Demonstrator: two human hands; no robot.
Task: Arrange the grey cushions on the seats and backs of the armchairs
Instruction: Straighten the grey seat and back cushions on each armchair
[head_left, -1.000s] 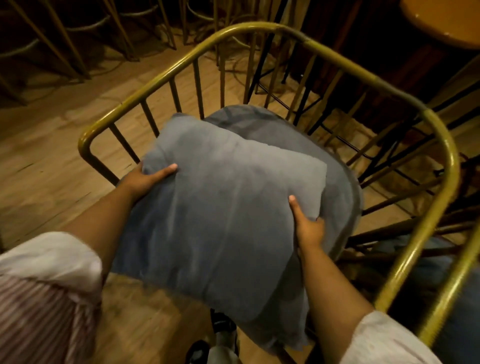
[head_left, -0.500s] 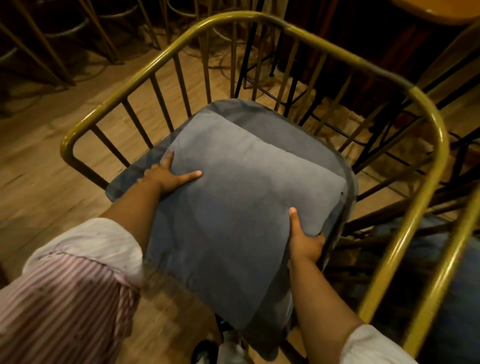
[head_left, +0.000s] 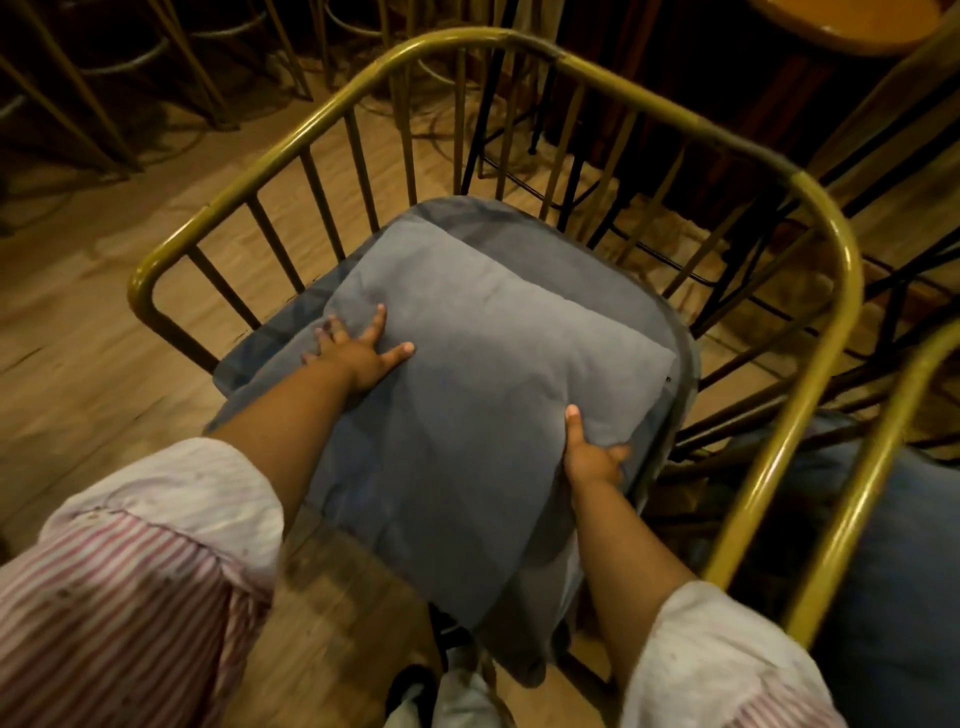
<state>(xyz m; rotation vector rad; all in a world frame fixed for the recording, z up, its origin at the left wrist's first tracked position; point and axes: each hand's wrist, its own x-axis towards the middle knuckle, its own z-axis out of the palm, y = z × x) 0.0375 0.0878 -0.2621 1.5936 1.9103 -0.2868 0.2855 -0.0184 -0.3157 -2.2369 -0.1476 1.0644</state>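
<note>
Pressing my left hand (head_left: 358, 353) flat with fingers spread on the grey back cushion (head_left: 467, 415), I grip its right edge in my closed right hand (head_left: 592, 457), the cushion lying atop the seat cushion (head_left: 519, 228) of the brass-framed armchair (head_left: 826, 228).

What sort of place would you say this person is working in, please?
Probably a café, bar or restaurant: bar stools stand on the wooden floor, a round wooden table sits nearby, and a second matching armchair adjoins this armchair.
</note>
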